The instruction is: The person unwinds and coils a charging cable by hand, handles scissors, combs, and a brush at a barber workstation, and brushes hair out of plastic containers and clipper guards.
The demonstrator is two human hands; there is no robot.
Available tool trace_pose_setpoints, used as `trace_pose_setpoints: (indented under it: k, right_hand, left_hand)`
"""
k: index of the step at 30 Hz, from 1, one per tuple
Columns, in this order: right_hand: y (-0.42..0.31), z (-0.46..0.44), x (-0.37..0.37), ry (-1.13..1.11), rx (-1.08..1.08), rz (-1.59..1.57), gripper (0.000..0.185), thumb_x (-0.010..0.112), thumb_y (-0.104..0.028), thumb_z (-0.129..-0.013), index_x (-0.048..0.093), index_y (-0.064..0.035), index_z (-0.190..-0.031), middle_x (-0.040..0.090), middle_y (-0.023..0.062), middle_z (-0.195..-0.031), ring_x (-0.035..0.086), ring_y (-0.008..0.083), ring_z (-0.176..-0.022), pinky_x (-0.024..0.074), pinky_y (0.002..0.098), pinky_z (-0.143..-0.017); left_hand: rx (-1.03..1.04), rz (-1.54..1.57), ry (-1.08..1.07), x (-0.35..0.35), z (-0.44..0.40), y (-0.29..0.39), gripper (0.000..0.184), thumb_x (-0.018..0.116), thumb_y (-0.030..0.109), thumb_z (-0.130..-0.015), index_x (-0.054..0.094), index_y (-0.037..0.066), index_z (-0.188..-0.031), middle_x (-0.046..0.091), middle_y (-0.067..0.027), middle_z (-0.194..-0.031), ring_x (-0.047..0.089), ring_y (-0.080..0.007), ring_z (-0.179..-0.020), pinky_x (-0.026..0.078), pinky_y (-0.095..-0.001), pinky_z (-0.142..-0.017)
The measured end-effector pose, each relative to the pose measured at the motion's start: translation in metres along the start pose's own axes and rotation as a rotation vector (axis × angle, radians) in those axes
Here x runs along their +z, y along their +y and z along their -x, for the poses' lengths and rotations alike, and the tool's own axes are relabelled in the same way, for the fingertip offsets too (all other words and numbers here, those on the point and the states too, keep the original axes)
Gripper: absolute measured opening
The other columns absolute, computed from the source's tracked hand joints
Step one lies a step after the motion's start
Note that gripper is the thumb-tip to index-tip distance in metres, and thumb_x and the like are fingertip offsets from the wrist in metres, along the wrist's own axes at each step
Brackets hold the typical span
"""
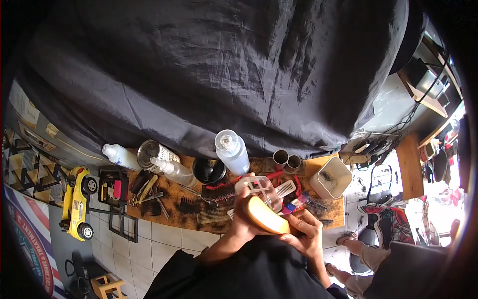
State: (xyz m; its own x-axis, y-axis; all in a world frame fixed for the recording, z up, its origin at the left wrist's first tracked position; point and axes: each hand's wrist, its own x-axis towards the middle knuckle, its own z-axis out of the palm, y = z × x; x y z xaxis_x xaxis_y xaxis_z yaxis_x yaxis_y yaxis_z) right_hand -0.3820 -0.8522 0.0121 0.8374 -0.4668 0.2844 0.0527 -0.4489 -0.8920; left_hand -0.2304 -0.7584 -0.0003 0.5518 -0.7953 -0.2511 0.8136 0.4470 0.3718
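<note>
Both hands hold a smooth, curved yellow-tan piece (267, 215), shaped like the back of a wooden brush; its underside is hidden. My left hand (240, 219) is closed around its left end. At its right end, the fingers of my right hand (304, 231) are closed on it. A translucent pinkish plastic piece with slots (260, 187) shows just beyond my left fingers; whether they touch it, I cannot tell. A white comb (285, 188) and a red-and-blue item (296, 204) lie beyond my right hand.
The wooden counter (169, 214) is strewn with hair clippings, combs and tools. Along its back stand a clear spray bottle (174, 172), a large bottle (232, 152), a black bowl (209, 171), metal cups (280, 158) and a white bin (331, 178). A yellow toy car (77, 204) is left; another person's legs (366, 261) right.
</note>
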Motion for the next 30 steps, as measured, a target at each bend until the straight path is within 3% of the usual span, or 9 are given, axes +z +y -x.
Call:
trace_pose_setpoints:
  k: [3,5,9,11,13,17,20,25,30]
  right_hand:
    - [-0.009,-0.003,0.007,0.116,0.056,0.004,0.051,0.082,-0.029,-0.065,0.066,0.0016,-0.103,0.059,0.01,-0.083,0.06,0.0179,-0.07,0.0492,0.0285,-0.063]
    - [-0.011,-0.008,0.008,0.208,0.048,0.099,0.051,0.081,-0.03,-0.066,0.066,0.0016,-0.103,0.058,0.0093,-0.083,0.058,0.0163,-0.068,0.0479,0.0275,-0.062]
    - [-0.006,-0.015,0.005,0.452,0.104,0.222,0.052,0.08,-0.028,-0.066,0.065,0.0023,-0.105,0.056,0.0082,-0.081,0.054,0.0145,-0.064,0.0441,0.0257,-0.057]
    - [0.002,-0.011,0.001,0.488,0.158,0.175,0.051,0.081,-0.024,-0.066,0.064,0.0035,-0.105,0.056,0.0088,-0.081,0.054,0.0153,-0.064,0.0442,0.0266,-0.057]
    - [0.004,-0.001,-0.007,0.367,0.106,0.059,0.054,0.081,-0.03,-0.065,0.065,0.0045,-0.103,0.056,0.0099,-0.081,0.055,0.0171,-0.065,0.045,0.0281,-0.058]
    - [-0.006,-0.005,-0.007,0.042,-0.091,0.091,0.049,0.083,-0.033,-0.063,0.067,0.0014,-0.094,0.058,0.0093,-0.082,0.059,0.0195,-0.069,0.0485,0.0291,-0.06]
    - [0.004,-0.01,0.0,0.226,-0.056,0.241,0.053,0.082,-0.031,-0.061,0.068,0.0003,-0.1,0.059,0.0089,-0.084,0.059,0.0181,-0.069,0.0493,0.0292,-0.06]
    - [-0.007,-0.021,-0.003,0.471,0.027,0.283,0.051,0.082,-0.027,-0.064,0.066,0.0027,-0.102,0.059,0.0091,-0.084,0.059,0.0165,-0.07,0.0482,0.0281,-0.061]
    - [-0.012,-0.011,-0.014,-0.015,-0.172,0.086,0.047,0.084,-0.029,-0.06,0.069,-0.0013,-0.095,0.06,0.0076,-0.083,0.061,0.0199,-0.067,0.0508,0.0314,-0.062]
  left_hand:
    - [0.104,-0.333,-0.312,-0.027,-0.01,-0.004,0.052,0.053,0.042,-0.091,0.035,0.017,-0.133,0.051,-0.0104,-0.119,0.053,-0.0219,-0.108,0.048,-0.0348,-0.091]
    - [0.097,-0.774,-0.152,-0.025,-0.009,-0.003,0.063,0.052,0.048,-0.09,0.031,0.007,-0.134,0.046,-0.0101,-0.126,0.05,-0.0213,-0.114,0.044,-0.0353,-0.095]
    - [0.092,-0.794,-0.235,-0.008,0.011,-0.004,0.078,0.054,0.054,-0.086,0.025,0.005,-0.14,0.042,-0.0111,-0.129,0.043,-0.0219,-0.122,0.037,-0.0403,-0.101]
    - [0.102,-0.671,-0.345,-0.006,0.006,0.005,0.061,0.045,0.045,-0.094,0.031,0.003,-0.137,0.042,-0.0101,-0.132,0.041,-0.0192,-0.122,0.034,-0.0364,-0.102]
    - [0.108,-0.511,-0.162,0.005,0.005,0.01,0.07,0.048,0.057,-0.088,0.029,0.014,-0.14,0.044,-0.0152,-0.127,0.047,-0.026,-0.117,0.04,-0.0461,-0.099]
    - [-0.105,-0.032,-0.232,0.009,-0.002,0.025,0.075,0.035,0.064,-0.089,0.022,0.014,-0.144,0.04,-0.0286,-0.133,0.046,-0.0399,-0.118,0.038,-0.0524,-0.099]
    - [-0.093,-0.258,-0.399,0.011,0.006,0.027,0.076,0.036,0.059,-0.091,0.018,0.01,-0.145,0.038,-0.0245,-0.137,0.044,-0.0373,-0.122,0.035,-0.0504,-0.103]
    - [-0.198,-0.196,-0.334,-0.002,0.009,0.029,0.077,0.041,0.059,-0.089,0.02,0.009,-0.144,0.041,-0.0197,-0.136,0.045,-0.0336,-0.123,0.037,-0.0481,-0.102]
    - [-0.198,0.013,-0.25,-0.003,0.0,0.033,0.075,0.036,0.064,-0.089,0.015,0.021,-0.146,0.033,-0.0308,-0.137,0.043,-0.0399,-0.122,0.038,-0.0531,-0.1]
